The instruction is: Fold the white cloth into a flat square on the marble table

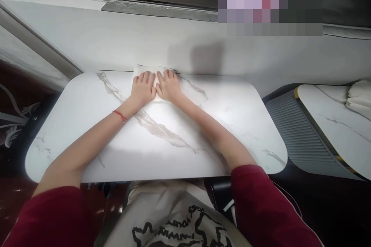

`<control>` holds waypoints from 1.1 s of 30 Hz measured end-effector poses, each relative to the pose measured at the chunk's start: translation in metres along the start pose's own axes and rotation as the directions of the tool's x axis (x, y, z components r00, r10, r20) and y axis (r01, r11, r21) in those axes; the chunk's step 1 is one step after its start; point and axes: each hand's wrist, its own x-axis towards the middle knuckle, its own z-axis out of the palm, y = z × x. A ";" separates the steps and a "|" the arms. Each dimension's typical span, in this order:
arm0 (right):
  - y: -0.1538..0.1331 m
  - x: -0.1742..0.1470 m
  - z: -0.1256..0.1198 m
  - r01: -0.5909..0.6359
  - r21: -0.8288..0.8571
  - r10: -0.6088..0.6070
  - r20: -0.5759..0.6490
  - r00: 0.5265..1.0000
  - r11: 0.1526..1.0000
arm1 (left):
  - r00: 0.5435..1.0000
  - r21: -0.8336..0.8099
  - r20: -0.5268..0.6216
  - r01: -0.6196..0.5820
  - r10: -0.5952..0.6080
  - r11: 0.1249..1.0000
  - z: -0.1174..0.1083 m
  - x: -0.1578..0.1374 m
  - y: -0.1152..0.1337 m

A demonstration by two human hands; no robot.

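A folded white sheet (153, 68), a cloth or a paper, lies flat at the far edge of the white marble-patterned table (171, 162). My left hand (143, 88) presses on its left half, palm down, with the fingers stretched out. On the right half rests my right hand (169, 85), also palm down and fingers spread. The two thumbs nearly meet in the middle. Much of the sheet is hidden under both hands. A red string bracelet (119, 115) circles my left wrist.
A pale wall (121, 42) runs along the table's far edge. To the right stands a second marble-patterned table (333, 112) with a ribbed grey side (301, 131) and a cream cloth bundle (361, 98) on it. White cables (13, 133) hang at the far left.
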 end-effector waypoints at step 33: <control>0.002 -0.110 -0.019 0.159 -0.028 -0.159 -0.016 0.987 0.987 | 0.992 0.235 0.121 -0.064 0.037 0.970 -0.046 -0.076 0.085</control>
